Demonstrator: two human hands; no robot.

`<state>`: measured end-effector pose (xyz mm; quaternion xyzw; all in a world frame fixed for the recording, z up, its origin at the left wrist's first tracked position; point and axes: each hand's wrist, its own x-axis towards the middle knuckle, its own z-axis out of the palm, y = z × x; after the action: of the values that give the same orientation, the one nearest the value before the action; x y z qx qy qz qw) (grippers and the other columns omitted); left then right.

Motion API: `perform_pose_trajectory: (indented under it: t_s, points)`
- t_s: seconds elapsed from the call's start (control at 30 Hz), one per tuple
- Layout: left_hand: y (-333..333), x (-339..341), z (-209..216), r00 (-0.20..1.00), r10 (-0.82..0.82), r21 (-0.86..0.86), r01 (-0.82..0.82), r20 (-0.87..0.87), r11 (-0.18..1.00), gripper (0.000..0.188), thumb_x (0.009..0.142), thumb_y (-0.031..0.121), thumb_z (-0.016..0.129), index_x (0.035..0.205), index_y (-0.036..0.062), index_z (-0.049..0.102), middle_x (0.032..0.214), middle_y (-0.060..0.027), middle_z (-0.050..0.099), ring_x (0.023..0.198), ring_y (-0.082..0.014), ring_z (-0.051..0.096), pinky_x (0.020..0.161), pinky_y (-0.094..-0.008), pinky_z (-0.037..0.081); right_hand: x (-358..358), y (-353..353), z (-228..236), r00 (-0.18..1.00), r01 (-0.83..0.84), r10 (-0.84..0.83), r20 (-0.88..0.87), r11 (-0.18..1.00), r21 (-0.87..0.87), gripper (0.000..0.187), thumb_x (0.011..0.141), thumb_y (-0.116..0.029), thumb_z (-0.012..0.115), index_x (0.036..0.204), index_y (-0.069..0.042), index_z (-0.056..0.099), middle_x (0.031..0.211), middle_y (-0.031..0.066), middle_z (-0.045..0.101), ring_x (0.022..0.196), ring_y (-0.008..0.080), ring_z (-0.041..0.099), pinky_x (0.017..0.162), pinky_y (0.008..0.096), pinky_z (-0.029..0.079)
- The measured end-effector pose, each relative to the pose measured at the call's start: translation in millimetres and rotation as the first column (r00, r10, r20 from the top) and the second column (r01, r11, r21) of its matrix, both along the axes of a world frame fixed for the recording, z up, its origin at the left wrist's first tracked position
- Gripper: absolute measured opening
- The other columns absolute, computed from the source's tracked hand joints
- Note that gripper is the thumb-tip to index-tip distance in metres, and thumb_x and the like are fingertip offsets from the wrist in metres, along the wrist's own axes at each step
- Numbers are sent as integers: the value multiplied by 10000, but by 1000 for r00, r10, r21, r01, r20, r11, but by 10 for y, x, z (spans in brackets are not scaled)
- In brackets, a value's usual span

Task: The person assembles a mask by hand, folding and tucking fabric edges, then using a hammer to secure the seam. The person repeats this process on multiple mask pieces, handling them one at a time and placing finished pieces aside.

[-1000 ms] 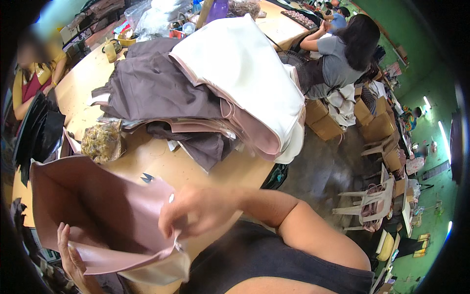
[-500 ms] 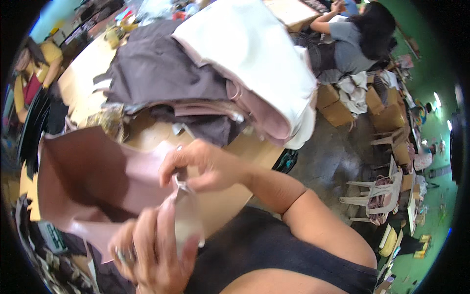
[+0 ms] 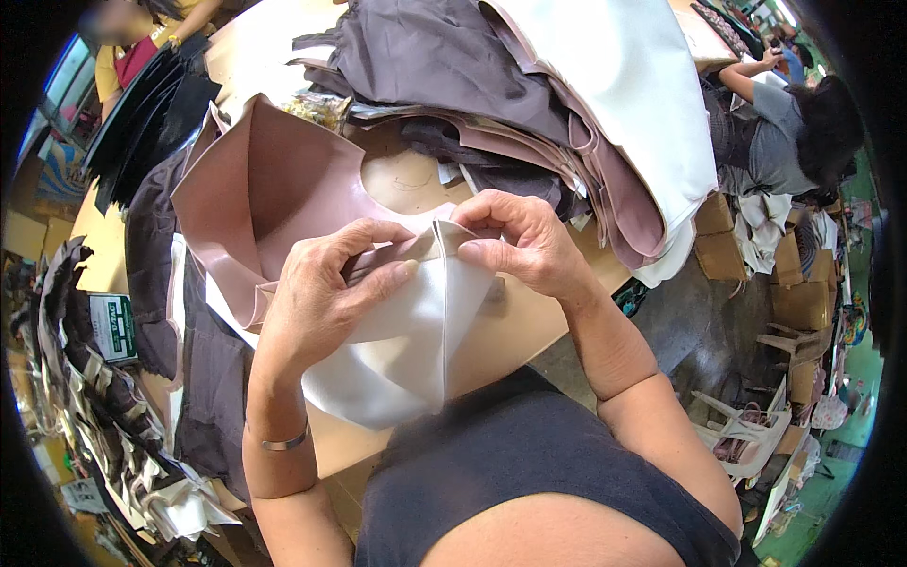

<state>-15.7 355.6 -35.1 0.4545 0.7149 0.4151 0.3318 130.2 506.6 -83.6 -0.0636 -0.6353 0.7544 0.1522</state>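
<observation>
Both hands hold a sewn bag piece (image 3: 378, 369) of leather-like sheet, white on one side and dusty pink on the other. My left hand (image 3: 326, 283) pinches its upper edge between thumb and fingers, left of a raised vertical seam. On the seam's right, my right hand (image 3: 524, 241) grips the same edge near the seam's top, thumb toward me. White material hangs below my fingers toward my lap. Beyond my left hand, a wide pink part (image 3: 293, 180) stands up, folded open over the table. Whether it is one with the held piece is partly hidden by my hand.
Dark brown fabric pieces (image 3: 444, 61) and a stack of white and pink panels (image 3: 624, 104) cover the far table. Black sheets (image 3: 151, 113) lie at the left, above a green-and-white box (image 3: 113, 326). People sit far left and far right; a white plastic chair (image 3: 756, 430) stands right.
The bag piece has turned so its white side and seam face me. My left hand has moved up to its edge, and my right hand has shifted right. The whole view has swung.
</observation>
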Motion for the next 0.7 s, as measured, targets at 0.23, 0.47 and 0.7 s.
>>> perform_pose_trajectory:
  t_s: [0.23,0.47,0.7]
  points:
    - [-30,5,30,974,-61,142,94,-220,985,234,730,88,635,933,-14,581,782,-81,601,715,-113,564,653,-260,449,-32,-100,166,998,54,-48,-36,981,184,190,760,-80,623,915,17,571,818,27,587,773,74,541,704,203,427]
    - [20,175,203,975,-99,160,132,-201,978,176,697,59,585,856,0,538,684,-137,561,611,-312,546,577,-333,438,30,-94,216,997,52,-38,-70,974,220,166,737,-53,616,886,9,580,796,47,593,741,88,540,672,219,435]
    - [31,187,252,968,-125,108,151,-217,983,145,665,72,643,783,26,572,607,-100,537,513,-225,508,493,-292,375,-49,-25,147,980,-12,75,-185,947,320,134,747,-84,596,857,-6,587,777,73,592,695,149,541,656,275,432]
